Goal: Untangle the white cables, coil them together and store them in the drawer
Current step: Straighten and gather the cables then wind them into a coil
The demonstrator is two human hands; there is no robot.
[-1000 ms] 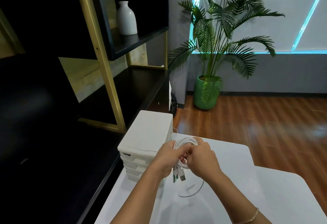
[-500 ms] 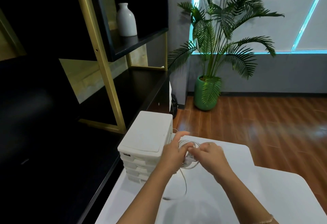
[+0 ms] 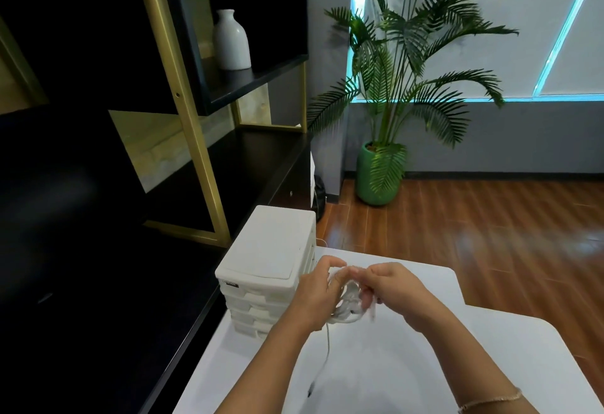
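A small coil of white cables (image 3: 349,302) hangs between both hands above the white table (image 3: 392,364). My left hand (image 3: 318,296) grips the coil's left side with curled fingers. My right hand (image 3: 397,292) pinches the coil's right side. One loose cable end (image 3: 322,364) dangles down from the coil, its dark plug tip just over the tabletop. A white drawer unit (image 3: 268,270) with several stacked drawers stands at the table's left edge, right beside my left hand; its drawers look closed.
A black and gold shelf (image 3: 196,152) runs along the left with a white vase (image 3: 231,42) on it. A potted palm (image 3: 379,178) stands on the wooden floor beyond the table. The table's far edge lies just past my hands.
The hands turned the coil and shifted slightly lower and right. The dangling end has shifted a little to the right and still hangs with its plug tip low over the table.
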